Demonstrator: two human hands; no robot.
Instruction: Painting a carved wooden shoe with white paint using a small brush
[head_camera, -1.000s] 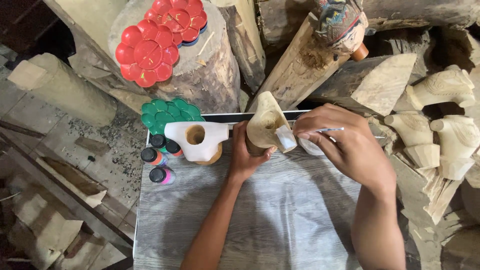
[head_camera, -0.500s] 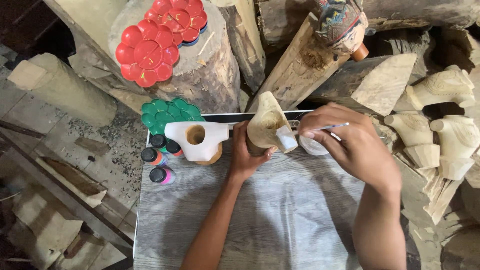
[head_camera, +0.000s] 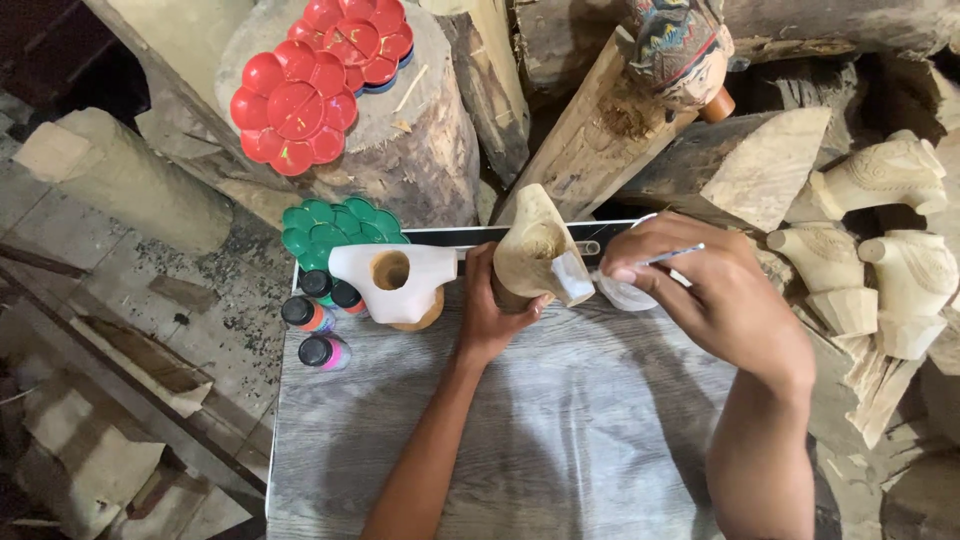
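Observation:
My left hand (head_camera: 487, 312) grips an unpainted carved wooden figure (head_camera: 533, 250) upright at the far edge of the grey wood-grain board (head_camera: 560, 440). My right hand (head_camera: 700, 290) holds a thin paintbrush (head_camera: 672, 257) and hovers over a small white cup (head_camera: 622, 291) just right of the figure. A white-painted carved piece (head_camera: 392, 277) with a round hole stands left of my left hand.
Several small paint bottles (head_camera: 320, 315) stand at the board's left corner beside a green flower-shaped palette (head_camera: 335, 225). Red palettes (head_camera: 320, 75) lie on a stump (head_camera: 420, 150). Unpainted carvings (head_camera: 890, 250) are stacked on the right, a painted figure (head_camera: 680, 45) among logs behind.
My right hand has shifted slightly left toward the white cup with the brush. The left hand and the figure have stayed put.

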